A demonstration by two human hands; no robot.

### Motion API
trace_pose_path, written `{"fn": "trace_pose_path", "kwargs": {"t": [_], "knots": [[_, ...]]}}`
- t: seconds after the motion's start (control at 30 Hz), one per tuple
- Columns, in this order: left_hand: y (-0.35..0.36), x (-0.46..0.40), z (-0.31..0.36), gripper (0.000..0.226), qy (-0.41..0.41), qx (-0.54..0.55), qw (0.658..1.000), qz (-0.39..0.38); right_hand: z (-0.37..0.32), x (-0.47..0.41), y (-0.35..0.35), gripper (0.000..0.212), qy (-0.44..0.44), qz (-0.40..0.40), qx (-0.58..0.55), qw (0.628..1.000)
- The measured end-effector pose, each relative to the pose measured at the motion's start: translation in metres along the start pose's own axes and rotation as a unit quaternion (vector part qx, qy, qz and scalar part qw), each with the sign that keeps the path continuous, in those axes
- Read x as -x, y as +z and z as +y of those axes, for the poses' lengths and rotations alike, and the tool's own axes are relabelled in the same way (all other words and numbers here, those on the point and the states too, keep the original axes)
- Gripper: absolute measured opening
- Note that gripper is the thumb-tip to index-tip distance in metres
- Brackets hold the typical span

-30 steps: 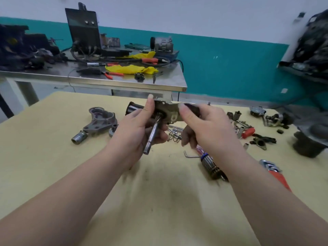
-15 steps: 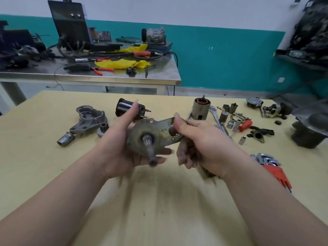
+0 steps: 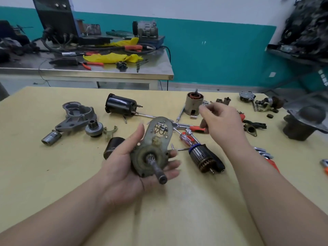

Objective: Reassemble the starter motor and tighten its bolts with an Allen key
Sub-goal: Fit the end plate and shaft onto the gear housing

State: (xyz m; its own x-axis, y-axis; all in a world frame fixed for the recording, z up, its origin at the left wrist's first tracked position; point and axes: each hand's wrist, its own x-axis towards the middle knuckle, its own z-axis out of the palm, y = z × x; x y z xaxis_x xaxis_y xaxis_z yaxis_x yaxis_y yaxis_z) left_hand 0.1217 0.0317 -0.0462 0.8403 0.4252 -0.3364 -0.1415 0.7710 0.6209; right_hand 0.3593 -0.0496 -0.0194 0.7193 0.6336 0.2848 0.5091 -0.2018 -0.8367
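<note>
Bright even light; blurred, warped edges

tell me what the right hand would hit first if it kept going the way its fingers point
Probably the upright field coil housing: the right hand points its fingers up and left toward it. Depth is unclear, so it may pass above.

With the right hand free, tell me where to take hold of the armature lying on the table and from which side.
Grip the armature around its ribbed middle drum, coming down from above with the right hand, thumb and fingers on opposite sides. It lies flat and tilted, thin shaft tip toward the near edge, blue-banded end away. The drum is its widest part and probably its steadiest hold; the copper end and the pin look too slim.
</note>
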Motion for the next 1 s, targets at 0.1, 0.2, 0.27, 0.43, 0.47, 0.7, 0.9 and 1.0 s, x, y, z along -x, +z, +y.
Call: {"fn": "trace_pose_path", "kwargs": {"t": [0.1,0.2,0.27,0.43,0.47,0.7,0.9,1.0], "knots": [[-0.002,-0.003,-0.001,0.074,-0.002,0.029,1.000,-0.008,0.010,-0.002,0.010,0.026,-0.017,-0.036,0.139,0.990],[-0.014,-0.003,0.010,0.065,0.038,0.054,0.997,-0.028,0.011,0.006,0.024,0.030,-0.038,-0.113,0.257,0.959],[-0.022,-0.001,0.019,0.059,0.075,0.047,0.996,-0.028,0.011,0.011,0.031,0.030,-0.069,-0.153,0.305,0.937],[-0.039,-0.001,0.037,0.058,0.136,0.061,0.989,0.023,0.009,0.011,0.033,0.026,-0.090,-0.156,0.381,0.907],[-0.042,-0.001,0.039,0.061,0.140,0.070,0.987,0.028,0.008,0.010,0.031,0.025,-0.089,-0.154,0.399,0.900],[-0.052,-0.003,0.053,0.063,0.177,0.056,0.982,-0.019,-0.020,0.007,0.052,0.024,-0.163,-0.144,0.411,0.885],[-0.058,0.001,0.070,0.068,0.199,0.119,0.973,-0.013,-0.038,-0.019,0.093,0.037,-0.142,-0.201,0.478,0.843],[-0.054,0.006,0.073,0.064,0.213,0.202,0.954,-0.053,-0.033,-0.030,0.095,0.014,-0.128,-0.225,0.470,0.844]]}}
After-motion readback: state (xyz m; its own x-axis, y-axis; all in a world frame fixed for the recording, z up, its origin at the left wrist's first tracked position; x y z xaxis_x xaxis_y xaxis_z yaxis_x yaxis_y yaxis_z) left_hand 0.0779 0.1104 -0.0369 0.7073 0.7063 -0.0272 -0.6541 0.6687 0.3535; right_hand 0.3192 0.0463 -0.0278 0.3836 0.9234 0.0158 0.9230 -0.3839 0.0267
